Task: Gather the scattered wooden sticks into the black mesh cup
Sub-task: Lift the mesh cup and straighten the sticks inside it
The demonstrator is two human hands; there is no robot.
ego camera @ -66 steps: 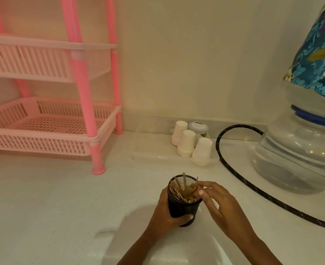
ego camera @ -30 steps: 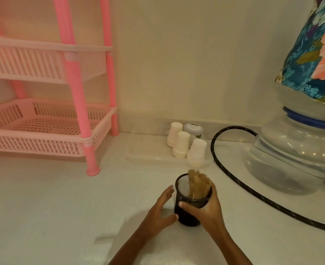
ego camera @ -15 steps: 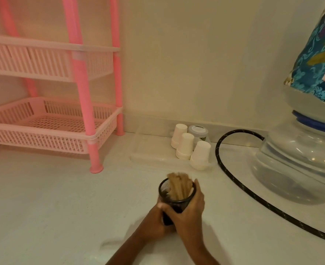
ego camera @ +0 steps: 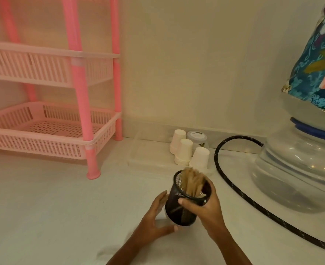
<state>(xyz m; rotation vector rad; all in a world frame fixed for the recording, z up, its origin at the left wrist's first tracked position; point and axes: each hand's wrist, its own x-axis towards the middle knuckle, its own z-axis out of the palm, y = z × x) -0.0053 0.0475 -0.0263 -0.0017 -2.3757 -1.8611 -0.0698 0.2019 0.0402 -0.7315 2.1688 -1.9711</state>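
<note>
The black mesh cup [ego camera: 179,211] stands tilted on the white counter, low and centre in the head view. A bundle of wooden sticks [ego camera: 193,183] stands in it, their tops above the rim. My right hand [ego camera: 205,209] grips the cup from the right, thumb across its front below the rim. My left hand [ego camera: 155,220] is beside the cup's left and lower side, fingers spread and relaxed, thumb reaching under the base. I see no loose sticks on the counter.
A pink plastic basket rack [ego camera: 49,131] stands at the left. Paper cup stacks [ego camera: 184,153] and a small jar [ego camera: 197,137] sit in a clear tray by the wall. A black hose [ego camera: 232,186] curves past a water bottle [ego camera: 295,169] at the right.
The right hand went from tidying the stick tops to gripping the cup. The left hand has let go of the cup and opened beside it. The cup now leans.
</note>
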